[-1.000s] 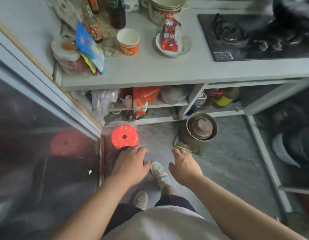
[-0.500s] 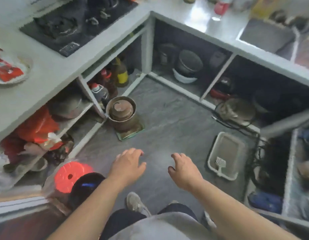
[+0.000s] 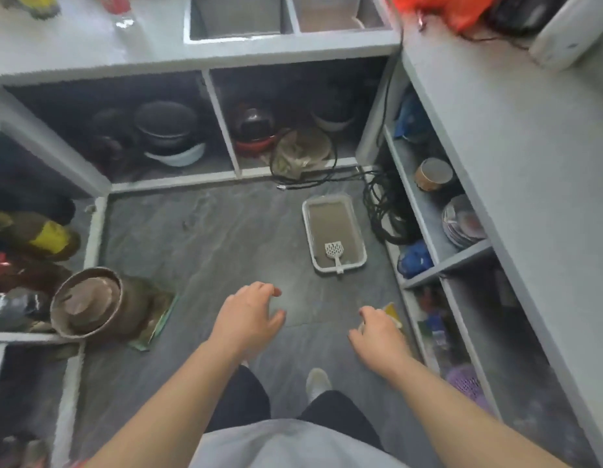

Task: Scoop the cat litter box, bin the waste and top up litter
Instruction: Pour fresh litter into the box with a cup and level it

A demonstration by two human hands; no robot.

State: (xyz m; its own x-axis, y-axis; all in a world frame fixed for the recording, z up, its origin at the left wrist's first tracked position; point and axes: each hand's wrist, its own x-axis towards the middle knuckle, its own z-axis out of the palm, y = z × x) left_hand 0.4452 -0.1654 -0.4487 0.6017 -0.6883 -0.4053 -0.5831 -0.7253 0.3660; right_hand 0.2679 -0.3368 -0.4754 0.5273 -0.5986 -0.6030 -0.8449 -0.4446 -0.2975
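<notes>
The litter box [image 3: 333,231], a shallow rectangular tray of pale plastic with rounded corners, is set on the grey stone-patterned floor [image 3: 205,238] near the right-hand shelving, well ahead of both hands. It is filled with fine greyish-brown litter [image 3: 330,224], and a white slotted scoop [image 3: 334,252] is laid in its near end, the handle resting over the near rim.

Both bare forearms are stretched forward and down over the floor. The left hand [image 3: 247,315] is held palm down with the fingers loosely spread and slightly curled; nothing is grasped in it. The right hand [image 3: 378,332] is held lower and to the right, knuckles up, fingers relaxed and bent; a small yellow object [image 3: 393,312] is seen just past its fingertips, and whether it is touched cannot be told. Black trousers, a pale grey top and one light shoe [image 3: 317,381] are seen beneath the arms.

A tangle of black cable [image 3: 386,211] is heaped just right of the tray, against the shelf edge. Dark pots and a white bowl [image 3: 175,155] are stacked in the open compartments under the grey counter [image 3: 90,59] ahead. A round brown clay pot [image 3: 90,304] with a lid is stood on the floor at the left, on a flat greenish packet. Plates [image 3: 462,221] and blue items are stored on the right-hand shelves. The picture is softened by motion blur.
</notes>
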